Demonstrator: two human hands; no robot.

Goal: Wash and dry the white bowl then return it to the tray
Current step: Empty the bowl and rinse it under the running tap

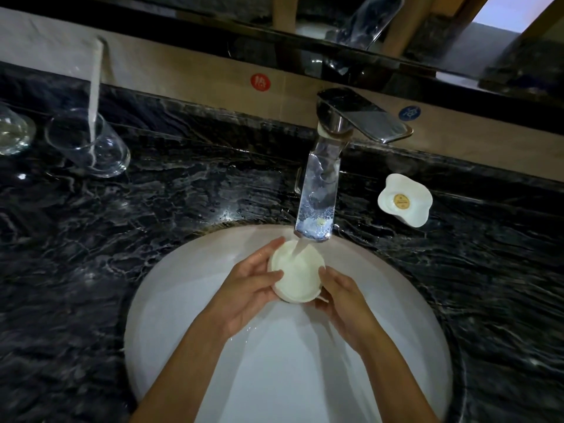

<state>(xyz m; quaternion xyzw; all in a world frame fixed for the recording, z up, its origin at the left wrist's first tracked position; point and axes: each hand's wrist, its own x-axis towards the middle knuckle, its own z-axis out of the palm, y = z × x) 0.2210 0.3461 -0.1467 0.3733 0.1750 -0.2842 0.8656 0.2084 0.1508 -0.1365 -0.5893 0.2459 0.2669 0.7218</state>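
Currently: white bowl (296, 276) under the tap (320, 190) — small, stiff, wet, likely slippery and breakable. We grip its rim, left hand (247, 288) and right hand (341, 297) on opposite sides.

Glossy black veined stone counter (183, 209) around a smooth white glazed basin (171, 315); polished chrome tap (360, 117); clear glass tumbler (88, 145) upper left; matt white bowl (297, 279).
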